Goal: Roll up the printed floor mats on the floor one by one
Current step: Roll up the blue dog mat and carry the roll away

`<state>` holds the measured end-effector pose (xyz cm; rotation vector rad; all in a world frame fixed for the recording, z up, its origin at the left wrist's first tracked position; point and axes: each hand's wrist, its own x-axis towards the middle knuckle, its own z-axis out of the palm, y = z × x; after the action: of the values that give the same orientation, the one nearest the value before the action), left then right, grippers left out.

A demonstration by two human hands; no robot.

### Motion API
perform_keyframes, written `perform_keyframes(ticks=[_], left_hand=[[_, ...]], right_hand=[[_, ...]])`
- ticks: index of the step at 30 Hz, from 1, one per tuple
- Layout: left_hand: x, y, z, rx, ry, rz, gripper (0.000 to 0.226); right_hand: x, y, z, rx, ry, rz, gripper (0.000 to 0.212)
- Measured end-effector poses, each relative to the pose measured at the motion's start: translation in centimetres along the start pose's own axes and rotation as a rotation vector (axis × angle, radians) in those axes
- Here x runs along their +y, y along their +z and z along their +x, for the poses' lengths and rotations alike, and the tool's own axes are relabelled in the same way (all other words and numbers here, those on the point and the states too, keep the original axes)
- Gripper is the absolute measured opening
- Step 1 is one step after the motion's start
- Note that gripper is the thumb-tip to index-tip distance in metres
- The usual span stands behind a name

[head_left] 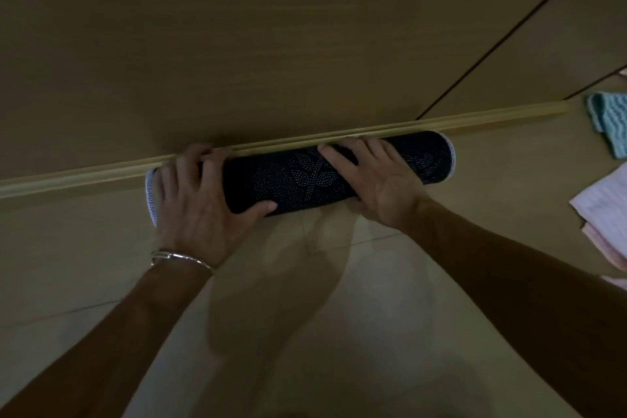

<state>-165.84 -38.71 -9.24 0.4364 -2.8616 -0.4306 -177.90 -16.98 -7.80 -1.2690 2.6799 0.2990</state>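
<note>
Beige floor tiles [305, 316] carry the rolled dark floor mat [288, 180], its long axis running 9 to 3 o'clock. Over its 9 o'clock end the left hand [196, 207] curls its fingers; nearer 3 o'clock the right hand [373, 180] presses with fingers spread flat. The far side touches the baseboard [84, 176].

You are in what looks like a room of a home, dimly lit. The pale glossy tiled floor [101, 248] runs up to tall brown wood-grain panels [271, 27]. A thin dark seam [509, 30] splits them, as with cupboard or wardrobe doors, and a light wooden skirting strip [84, 176] runs along their foot. A dark rolled floor mat [305, 180] with a dotted leaf print lies against that strip. At your right, a folded teal ribbed cloth [610, 122] and a folded pale pink cloth [604, 210] lie on the tiles.
</note>
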Motion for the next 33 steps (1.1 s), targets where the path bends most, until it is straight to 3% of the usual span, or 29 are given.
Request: perform_keyframes(ticks=[3,8,14,26,33], left_hand=[[-0.3,0.3,-0.5,-0.036,0.068,0.085,0.095],[1.1,0.1,0.4,-0.103,0.184,0.15,0.076],[6.8,1.1,2.5,-0.314,0.277,0.227,0.081],[18.6,4.6,5.1,-0.444,0.286,0.281,0.08],[18.6,2.7,5.8,-0.584,0.289,0.333,0.096]], right_hand=[[0.7,0.0,-0.4,-0.005,0.007,-0.015,0.09],[3.2,0.3,-1.6,-0.034,0.047,-0.009,0.09],[8.0,1.5,-3.9,-0.088,0.196,-0.065,0.093],[15.7,2.4,-7.7,-0.204,0.487,-0.067,0.089],[14.8,1.1,-7.0,-0.322,0.577,-0.032,0.095]])
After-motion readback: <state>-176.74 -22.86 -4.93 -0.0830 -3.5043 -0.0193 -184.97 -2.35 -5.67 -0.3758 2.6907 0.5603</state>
